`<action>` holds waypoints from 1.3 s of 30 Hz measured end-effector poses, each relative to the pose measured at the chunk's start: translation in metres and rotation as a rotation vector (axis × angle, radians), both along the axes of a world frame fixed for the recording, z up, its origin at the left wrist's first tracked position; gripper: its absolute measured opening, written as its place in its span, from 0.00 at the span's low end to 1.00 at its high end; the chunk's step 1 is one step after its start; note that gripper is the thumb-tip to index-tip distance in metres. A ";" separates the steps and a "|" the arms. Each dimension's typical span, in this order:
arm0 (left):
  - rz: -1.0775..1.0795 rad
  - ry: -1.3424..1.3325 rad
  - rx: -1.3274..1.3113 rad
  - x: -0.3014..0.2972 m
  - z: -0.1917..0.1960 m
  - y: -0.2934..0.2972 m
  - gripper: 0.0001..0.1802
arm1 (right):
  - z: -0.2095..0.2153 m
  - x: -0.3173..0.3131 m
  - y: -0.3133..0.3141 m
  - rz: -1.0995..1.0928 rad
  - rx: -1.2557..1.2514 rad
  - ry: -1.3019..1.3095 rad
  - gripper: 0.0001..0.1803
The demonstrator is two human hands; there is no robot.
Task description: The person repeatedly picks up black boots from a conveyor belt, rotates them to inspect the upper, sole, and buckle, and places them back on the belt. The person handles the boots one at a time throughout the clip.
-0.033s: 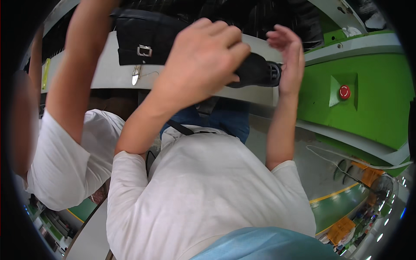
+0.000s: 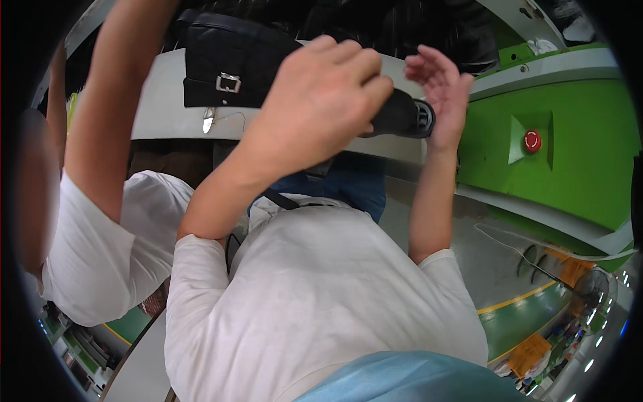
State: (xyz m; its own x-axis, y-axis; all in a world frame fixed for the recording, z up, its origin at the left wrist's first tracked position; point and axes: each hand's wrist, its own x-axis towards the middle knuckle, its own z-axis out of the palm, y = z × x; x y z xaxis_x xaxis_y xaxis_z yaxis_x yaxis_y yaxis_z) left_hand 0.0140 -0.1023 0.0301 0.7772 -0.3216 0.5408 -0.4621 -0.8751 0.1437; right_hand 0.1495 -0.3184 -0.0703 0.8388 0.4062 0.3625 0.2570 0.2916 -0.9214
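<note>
A black boot (image 2: 260, 61) lies on its side across a pale bench top. Its shaft points left and carries a silver buckle (image 2: 228, 83). The other end, with a ribbed dark sole edge (image 2: 423, 119), points right. My left hand (image 2: 325, 100) is closed over the boot's middle, its fingers curled, and it hides that part. Beside the right end of the boot is my right hand (image 2: 442, 97), its fingers spread and partly bent. Its lower palm is by the boot's tip; whether they touch I cannot tell. Below the buckle is a small silver metal piece (image 2: 209, 120) with a thin thread.
The pale bench (image 2: 157, 114) runs beneath the boot, with dark ribbed material (image 2: 462, 33) behind it. A green machine housing (image 2: 569, 147) with a red button (image 2: 532, 141) stands right. Another person's arm (image 2: 117, 100) and white sleeve (image 2: 94, 241) are close on the left.
The boot and my left hand have shifted slightly right and down. My right hand has turned a little, its fingers dropping slightly and moving left.
</note>
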 end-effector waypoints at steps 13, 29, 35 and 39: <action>-0.053 0.049 -0.080 0.014 0.005 -0.002 0.30 | -0.045 -0.059 0.029 -0.196 0.367 0.199 0.37; 0.013 0.286 -0.003 0.005 0.011 -0.006 0.34 | -0.023 -0.054 0.031 -0.249 0.067 -0.124 0.26; 0.018 0.315 0.026 0.008 0.012 -0.005 0.34 | -0.017 -0.053 0.031 -0.215 0.121 0.013 0.26; 0.019 0.310 0.037 0.011 0.011 -0.007 0.34 | -0.018 -0.051 0.031 -0.242 0.073 -0.072 0.26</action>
State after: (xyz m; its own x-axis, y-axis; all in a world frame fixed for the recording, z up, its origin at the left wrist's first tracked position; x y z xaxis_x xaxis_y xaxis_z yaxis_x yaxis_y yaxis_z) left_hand 0.0251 -0.1092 0.0414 0.9094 -0.3203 0.2655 -0.3847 -0.8904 0.2434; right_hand 0.0986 -0.2873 -0.0882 0.8796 0.1677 0.4453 0.3910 0.2784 -0.8773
